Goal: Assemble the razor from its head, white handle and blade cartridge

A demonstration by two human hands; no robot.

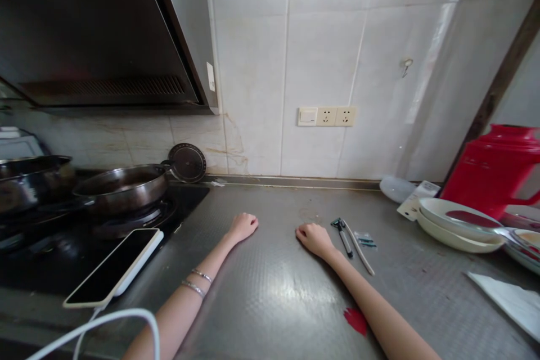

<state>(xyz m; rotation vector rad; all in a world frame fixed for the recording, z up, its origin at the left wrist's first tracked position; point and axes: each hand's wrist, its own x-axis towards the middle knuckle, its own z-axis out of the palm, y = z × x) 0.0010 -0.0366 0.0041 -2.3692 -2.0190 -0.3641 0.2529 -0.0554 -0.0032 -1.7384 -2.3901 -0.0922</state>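
Observation:
My left hand (243, 227) rests on the metal counter (270, 292), closed in a loose fist, with two bracelets on the wrist. My right hand (314, 239) also lies closed on the counter, a short way to the right. Nothing shows in either hand. Just right of my right hand is a dark razor (342, 237), and beside it lies a thin pale curved strip (358, 247). A small clear packet with green pieces (365, 239) sits next to the strip. A red patch (355, 320) is beside my right forearm.
At the left, a pan (126, 188) and a pot (31, 185) stand on the stove under the range hood. A phone (113, 270) with a white cable lies at its edge. Stacked bowls (455, 230), a red jug (491, 171) and a white sheet (506, 298) are at the right.

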